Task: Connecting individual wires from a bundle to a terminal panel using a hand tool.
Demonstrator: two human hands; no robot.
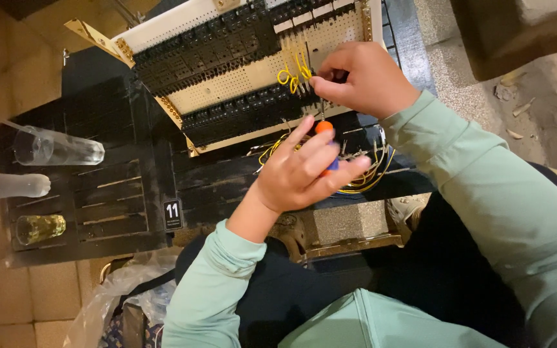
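1. Head view looks down at a person sitting at a low black slatted wooden table (pixel 117 200).
2. At the far left edge lies a clear plastic bottle with a blue label (pixel 1 185). I cannot tell if anything is in it.
3. Just beside it, a clear drinking glass (pixel 56 148) lies on its side and looks empty. Below it stands a small glass jar (pixel 39 228) with something yellowish inside.
4. Near the table's front edge sits a small black number tag (pixel 173 214).
5. Under the table, a clear plastic bag (pixel 120 296) holds some things, too crumpled to make out.
6. In the middle lies a white board full of little holes (pixel 227 84), with rows of black blocks (pixel 207 48) on it.
7. The left hand (pixel 304 164) is curled around a small screwdriver with an orange and blue handle (pixel 325 129). Its thin tip points up at the board.
8. Loose yellow wires (pixel 362 180) lie in a pile on the table, just behind that hand.
9. The right hand (pixel 362 77) pinches tight on the short looped yellow wires (pixel 293 74) at a black block on the board.
10. Only a few wires look put in. Most blocks have none yet, so it seems a lot of work is left.
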